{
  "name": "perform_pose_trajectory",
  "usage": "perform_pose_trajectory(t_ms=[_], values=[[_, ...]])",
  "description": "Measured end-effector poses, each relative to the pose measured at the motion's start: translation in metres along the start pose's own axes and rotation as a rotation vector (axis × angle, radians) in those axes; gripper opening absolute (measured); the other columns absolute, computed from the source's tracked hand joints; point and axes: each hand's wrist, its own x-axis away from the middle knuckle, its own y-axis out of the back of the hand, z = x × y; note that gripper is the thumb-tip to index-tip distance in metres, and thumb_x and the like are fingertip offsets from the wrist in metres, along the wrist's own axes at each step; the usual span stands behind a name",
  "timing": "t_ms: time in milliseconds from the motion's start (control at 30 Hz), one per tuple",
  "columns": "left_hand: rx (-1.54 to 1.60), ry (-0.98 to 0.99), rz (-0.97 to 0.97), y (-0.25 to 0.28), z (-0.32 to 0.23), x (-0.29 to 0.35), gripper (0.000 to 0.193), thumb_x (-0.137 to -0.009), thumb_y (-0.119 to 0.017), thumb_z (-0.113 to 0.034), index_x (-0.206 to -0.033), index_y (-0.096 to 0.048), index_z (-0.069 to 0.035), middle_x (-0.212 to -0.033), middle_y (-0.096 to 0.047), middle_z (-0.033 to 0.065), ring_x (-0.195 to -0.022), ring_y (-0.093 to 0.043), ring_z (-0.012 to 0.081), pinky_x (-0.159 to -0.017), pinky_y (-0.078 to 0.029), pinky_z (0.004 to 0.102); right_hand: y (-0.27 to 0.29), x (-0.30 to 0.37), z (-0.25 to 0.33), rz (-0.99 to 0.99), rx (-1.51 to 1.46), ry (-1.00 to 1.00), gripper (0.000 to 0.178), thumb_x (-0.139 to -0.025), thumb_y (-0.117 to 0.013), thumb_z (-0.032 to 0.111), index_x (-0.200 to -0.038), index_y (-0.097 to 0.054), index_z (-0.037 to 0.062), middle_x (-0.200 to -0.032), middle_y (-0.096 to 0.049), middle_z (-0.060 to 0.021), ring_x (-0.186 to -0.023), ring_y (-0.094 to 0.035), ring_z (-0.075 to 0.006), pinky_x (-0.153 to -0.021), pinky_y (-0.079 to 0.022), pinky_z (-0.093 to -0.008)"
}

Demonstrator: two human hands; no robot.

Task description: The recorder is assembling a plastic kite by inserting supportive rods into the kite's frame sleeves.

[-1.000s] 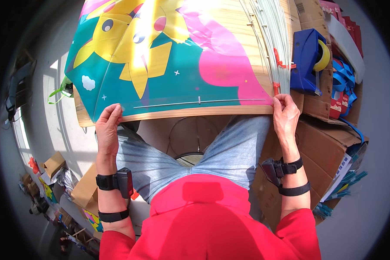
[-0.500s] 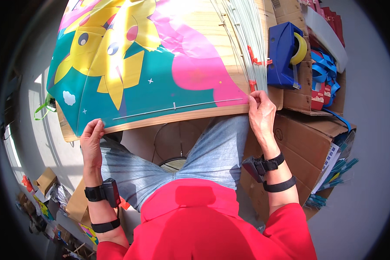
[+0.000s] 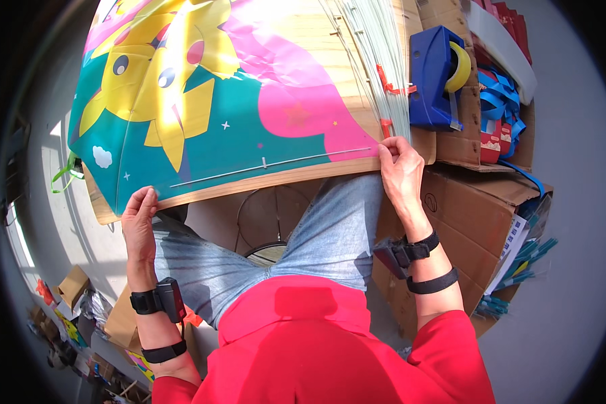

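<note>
A thin, shiny printed sheet (image 3: 229, 145) in teal, pink and yellow with cartoon figures lies over a wooden board (image 3: 249, 177). My left hand (image 3: 139, 214) pinches its near left corner, thumb against fingers. At the near right corner, my right hand (image 3: 402, 170) is closed on the sheet's tip. Between the two hands a thin white rod (image 3: 215, 172) with a small pale clip (image 3: 264, 162) at its middle rests on the sheet, along the near edge. Light creases run across the sheet, and bright sunlight washes out part of it.
Right of the sheet lies a bundle of thin pale rods (image 3: 384, 54) with red ties. Beyond it stand a blue tape dispenser (image 3: 432, 81) with yellow tape and a cardboard box (image 3: 468, 145) holding blue straps. Another carton (image 3: 461, 222) is below. A round-seated stool (image 3: 268, 253) shows under the board.
The whole scene has shifted slightly left and up in the picture. Both hands keep their pinch on the sheet's corners.
</note>
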Motion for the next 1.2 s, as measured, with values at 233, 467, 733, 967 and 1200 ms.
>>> perform_pose_trajectory(t_ms=[233, 467, 733, 967, 1200], values=[[-0.018, -0.005, 0.000, 0.001, -0.001, 0.000, 0.020, -0.094, -0.073, -0.020, -0.109, -0.071, -0.006, -0.095, -0.068, -0.0017, -0.081, -0.055, 0.0034, -0.072, -0.041, 0.0176, -0.004, -0.002, 0.002, -0.020, -0.028, 0.044, 0.013, -0.090, -0.062, 0.009, -0.091, -0.066, -0.0028, -0.075, -0.067, -0.0191, -0.070, -0.068, -0.0331, -0.070, -0.052, -0.0392], [-0.024, -0.014, -0.008, 0.000, 0.001, -0.001, 0.020, -0.094, -0.073, -0.020, -0.109, -0.071, -0.005, -0.095, -0.068, -0.0020, -0.080, -0.054, 0.0033, -0.071, -0.040, 0.0173, -0.009, -0.005, -0.007, -0.062, -0.043, 0.136, 0.011, -0.090, -0.061, 0.008, -0.090, -0.062, -0.0030, -0.078, -0.067, -0.0206, -0.074, -0.067, -0.0369, -0.071, -0.052, -0.0424], [0.003, -0.007, -0.012, 0.002, 0.002, -0.002, 0.020, -0.094, -0.073, -0.020, -0.108, -0.071, -0.005, -0.094, -0.068, -0.0016, -0.079, -0.053, 0.0037, -0.071, -0.040, 0.0173, -0.008, -0.003, 0.000, -0.022, -0.043, 0.071, 0.012, -0.090, -0.062, 0.009, -0.090, -0.062, -0.0031, -0.079, -0.067, -0.0204, -0.074, -0.067, -0.0365, -0.072, -0.052, -0.0427], [-0.017, -0.007, -0.020, 0.000, 0.001, -0.001, 0.020, -0.094, -0.073, -0.019, -0.109, -0.071, -0.005, -0.094, -0.068, -0.0014, -0.079, -0.054, 0.0036, -0.070, -0.041, 0.0174, -0.011, -0.004, -0.001, -0.040, -0.034, 0.047, 0.012, -0.089, -0.063, 0.010, -0.089, -0.063, -0.0028, -0.079, -0.067, -0.0202, -0.073, -0.067, -0.0358, -0.071, -0.052, -0.0422], [-0.114, -0.019, -0.053, -0.003, -0.001, 0.000, 0.021, -0.093, -0.074, -0.020, -0.108, -0.072, -0.006, -0.094, -0.069, -0.0028, -0.079, -0.056, 0.0030, -0.069, -0.040, 0.0166, -0.015, -0.001, -0.005, -0.078, -0.014, 0.071, 0.011, -0.088, -0.063, 0.008, -0.089, -0.062, -0.0029, -0.080, -0.067, -0.0205, -0.073, -0.066, -0.0370, -0.070, -0.052, -0.0430]])
